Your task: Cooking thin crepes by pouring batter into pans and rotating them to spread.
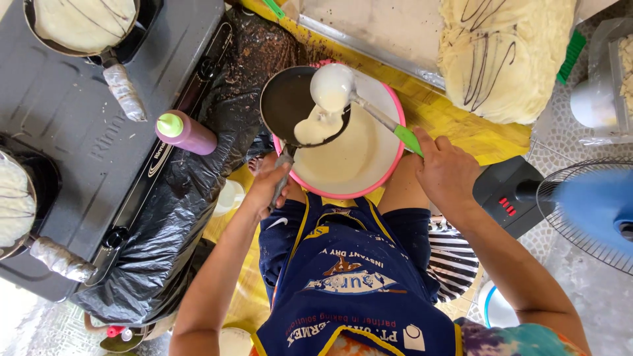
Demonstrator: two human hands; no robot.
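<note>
Left hand (269,188) closed round the handle of a small dark frying pan (290,99), held tilted over a pink-rimmed bowl of batter (369,165). Right hand (445,171) grips the green handle of a ladle (333,86), tipping pale batter into the pan. Bowl sits between the person's knees. Gas stove (72,118) left, with pans and a purple squeeze bottle (188,132); crepe stack (504,56) upper right, fan (587,211) right.

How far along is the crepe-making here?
Done: a tall pile of finished crepes sits at upper right, and two pans on the stove already hold batter. In hand: the left hand holds a small dark pan while the right hand ladles batter in. Left: the pink-rimmed bowl holds plenty of batter.
</note>
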